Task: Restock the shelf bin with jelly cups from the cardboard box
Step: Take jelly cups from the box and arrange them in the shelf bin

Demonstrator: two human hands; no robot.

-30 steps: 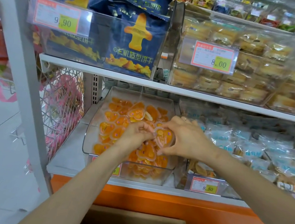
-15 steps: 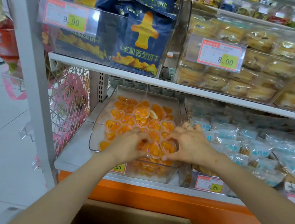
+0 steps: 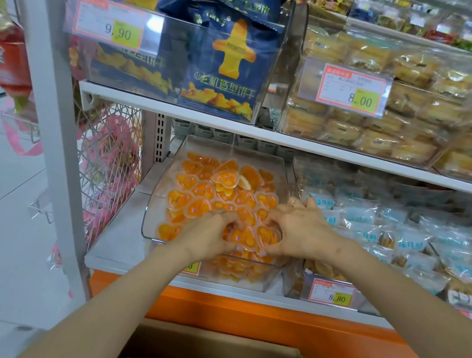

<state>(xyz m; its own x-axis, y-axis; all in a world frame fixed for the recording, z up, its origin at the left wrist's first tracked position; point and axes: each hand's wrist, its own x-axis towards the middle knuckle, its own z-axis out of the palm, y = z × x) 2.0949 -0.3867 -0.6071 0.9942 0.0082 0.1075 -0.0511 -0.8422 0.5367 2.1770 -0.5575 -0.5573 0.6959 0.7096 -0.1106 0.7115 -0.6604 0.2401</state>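
Observation:
A clear plastic shelf bin (image 3: pixel 159 197) on the lower shelf holds several orange heart-shaped jelly cups (image 3: pixel 204 189). Both my hands are inside its front part. My left hand (image 3: pixel 206 232) has its fingers curled down onto a cluster of jelly cups (image 3: pixel 246 237) at the front. My right hand (image 3: pixel 304 232) curls thumb and fingers round the same cluster from the right. The open cardboard box (image 3: pixel 214 348) sits below me at the bottom edge, with a few orange cups dimly visible inside.
A neighbouring bin of pale blue wrapped snacks (image 3: pixel 392 231) sits right of the jelly bin. The upper shelf (image 3: pixel 298 142) overhangs, carrying dark blue biscuit bags (image 3: pixel 227 60) and wrapped cakes (image 3: pixel 378 134). A white upright post (image 3: pixel 50 114) and wire rack (image 3: pixel 105 162) stand left.
Both hands have lowered from holding a jelly cup above the pile down onto the front of the bin. The view has shifted slightly left and closer.

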